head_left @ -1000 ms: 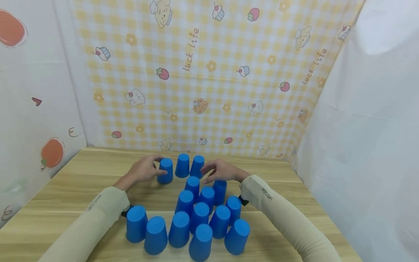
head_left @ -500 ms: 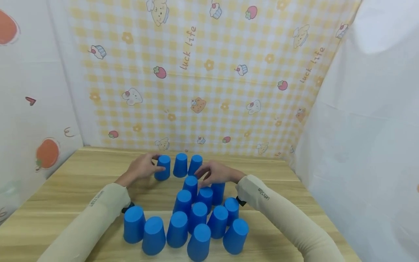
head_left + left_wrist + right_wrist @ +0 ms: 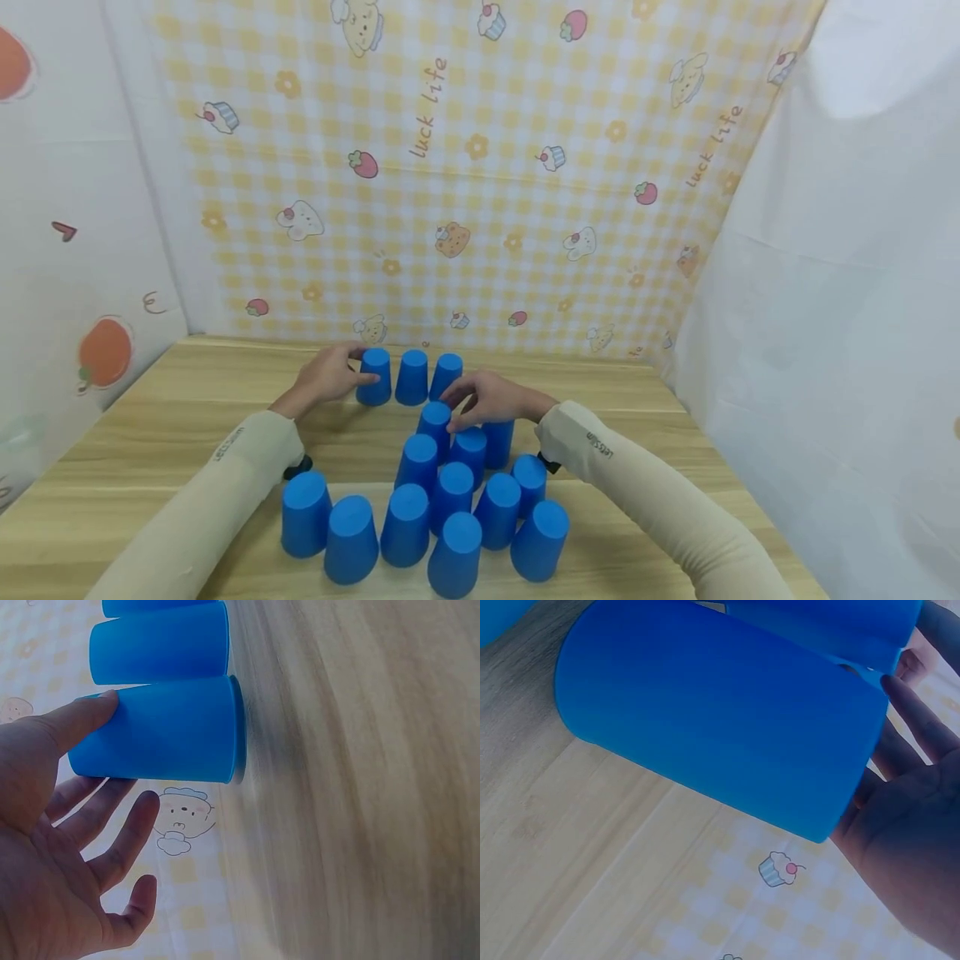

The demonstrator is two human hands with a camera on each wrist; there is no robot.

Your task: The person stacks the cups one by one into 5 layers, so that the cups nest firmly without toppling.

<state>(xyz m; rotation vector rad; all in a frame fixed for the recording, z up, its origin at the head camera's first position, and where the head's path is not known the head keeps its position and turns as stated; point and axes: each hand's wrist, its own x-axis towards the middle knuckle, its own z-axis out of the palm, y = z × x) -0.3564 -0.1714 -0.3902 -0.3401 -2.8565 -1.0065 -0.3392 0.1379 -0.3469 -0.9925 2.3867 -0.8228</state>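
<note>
My left hand (image 3: 328,375) holds an upside-down blue cup (image 3: 378,393) at the left end of the back row, thumb on its near side. In the left wrist view that same blue cup (image 3: 165,735) lies between the thumb and the farther fingers, while the other fingers stand loose. My right hand (image 3: 491,398) pinches the upper part of another blue cup (image 3: 432,423) just in front of the row, with the thumb at its right side. A nearer blue cup (image 3: 720,720) fills much of the right wrist view and hides part of that grip.
Two more blue cups (image 3: 412,379) continue the back row. Several upside-down cups (image 3: 408,525) stand close together towards the front of the wooden table (image 3: 630,500). A checked cloth (image 3: 480,192) hangs behind the table.
My left hand has moved its cup slightly back, into line with the back row. My right hand has come down and left onto the cup in front of that row.
</note>
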